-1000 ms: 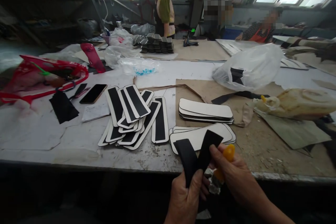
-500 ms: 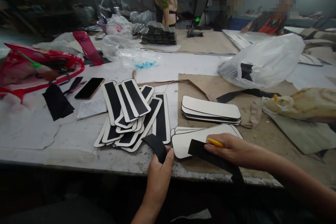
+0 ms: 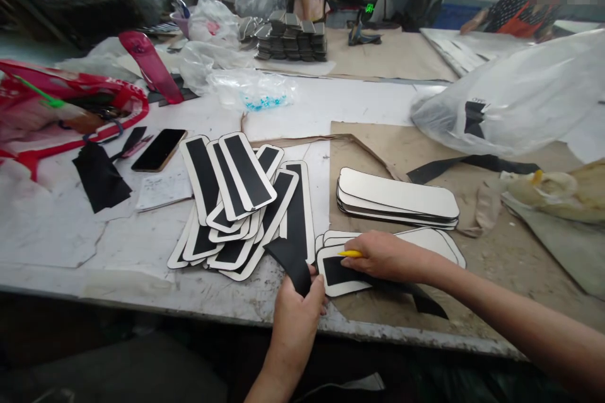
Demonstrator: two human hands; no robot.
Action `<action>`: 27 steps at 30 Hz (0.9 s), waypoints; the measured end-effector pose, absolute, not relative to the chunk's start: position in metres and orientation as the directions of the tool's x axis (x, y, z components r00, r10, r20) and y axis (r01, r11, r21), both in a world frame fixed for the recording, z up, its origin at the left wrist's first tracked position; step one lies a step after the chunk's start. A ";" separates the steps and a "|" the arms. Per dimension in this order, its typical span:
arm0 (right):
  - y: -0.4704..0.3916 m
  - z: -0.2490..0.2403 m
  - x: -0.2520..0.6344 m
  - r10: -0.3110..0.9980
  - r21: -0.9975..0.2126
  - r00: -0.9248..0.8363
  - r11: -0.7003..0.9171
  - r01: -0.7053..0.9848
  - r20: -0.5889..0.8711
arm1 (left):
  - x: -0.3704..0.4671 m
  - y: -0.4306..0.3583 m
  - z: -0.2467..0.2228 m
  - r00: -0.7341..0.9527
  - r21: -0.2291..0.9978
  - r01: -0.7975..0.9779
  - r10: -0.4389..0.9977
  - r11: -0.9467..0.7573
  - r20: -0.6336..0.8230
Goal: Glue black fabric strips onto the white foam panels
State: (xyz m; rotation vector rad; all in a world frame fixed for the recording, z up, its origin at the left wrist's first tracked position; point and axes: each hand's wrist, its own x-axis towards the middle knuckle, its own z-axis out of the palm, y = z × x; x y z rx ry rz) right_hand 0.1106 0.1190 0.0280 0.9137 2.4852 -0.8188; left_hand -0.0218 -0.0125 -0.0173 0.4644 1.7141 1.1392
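Partway through a batch, by the look of it. Grips a black strip [image 3: 289, 257] in the left hand [image 3: 297, 313] at lower centre, with thumb and fingers closed round the lower end and the free end bent up in front of the pile [image 3: 244, 192]; hard to say whether single or several layers. Rests the right hand [image 3: 385, 256] on a second strip [image 3: 336, 272], right of lower centre, apparently pressing it along the front board [image 3: 338, 291]. Also holds a yellow tool [image 3: 350, 254] in that hand, with only the tip showing beyond the fingers. At the left end, laid inside a white margin; farther right, hidden beneath the palm, then out past the near edge as a loose tail, so probably only partly fixed. Done, seemingly: the pile left of centre in the frame, with dark bands bordered in white on the boards seen there. Left, seemingly: the front stack [image 3: 428, 239] behind that board, plain white wherever visible, and the rear stack [image 3: 397, 192] just above it in the frame, likewise bare on top. Impossible to count either exactly, or to judge the undersides. At far left, near the phone [image 3: 159, 150], black scraps [image 3: 101, 177].
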 end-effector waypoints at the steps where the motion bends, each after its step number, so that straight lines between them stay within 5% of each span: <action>1: 0.119 0.027 0.110 0.467 -0.373 -0.723 0.638 0.674 -0.508 | -0.021 -0.012 -0.017 -0.446 0.851 -0.193 0.729 0.489 -0.520; 12: 0.116 0.029 0.135 0.509 -0.288 -0.716 0.679 0.675 -0.478 | -0.012 -0.004 -0.019 -0.525 0.853 -0.202 0.682 0.481 -0.509; 20: 0.120 0.040 0.246 0.793 -0.284 -0.426 0.328 0.901 -0.435 | -0.013 -0.003 -0.016 -0.547 0.848 -0.185 0.664 0.497 -0.509; 27: 0.120 0.024 0.235 0.902 -0.041 -0.290 0.293 0.955 -0.320 | -0.012 -0.005 -0.015 -0.559 0.851 -0.116 0.674 0.513 -0.482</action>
